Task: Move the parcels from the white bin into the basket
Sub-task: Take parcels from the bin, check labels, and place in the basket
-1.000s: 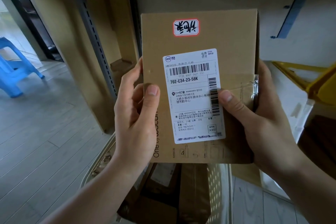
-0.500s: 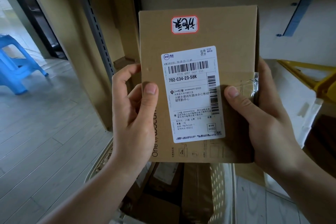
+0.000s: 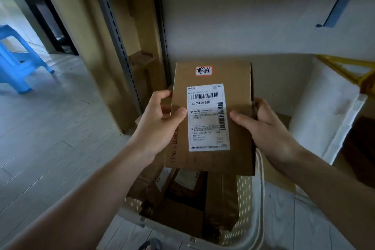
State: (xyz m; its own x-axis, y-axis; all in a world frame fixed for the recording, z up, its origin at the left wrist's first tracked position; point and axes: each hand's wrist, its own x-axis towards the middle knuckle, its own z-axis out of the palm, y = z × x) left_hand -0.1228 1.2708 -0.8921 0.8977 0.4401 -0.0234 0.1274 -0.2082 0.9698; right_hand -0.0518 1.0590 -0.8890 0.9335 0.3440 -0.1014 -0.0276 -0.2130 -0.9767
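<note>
While both hands grip it, the parcel (image 3: 233,95) is held above the basket (image 3: 252,227). Left hand (image 3: 160,126) clasps the left edge, thumb on the face; right hand (image 3: 263,128) clasps the right edge likewise. Basket already holds several brown parcels. White bin (image 3: 332,111) stands just right.

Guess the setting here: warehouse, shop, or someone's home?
Likely a small parcel storeroom or pickup point: slotted metal shelf uprights, a labelled cardboard parcel in both hands, and a perforated basket already holding more boxes.
</note>
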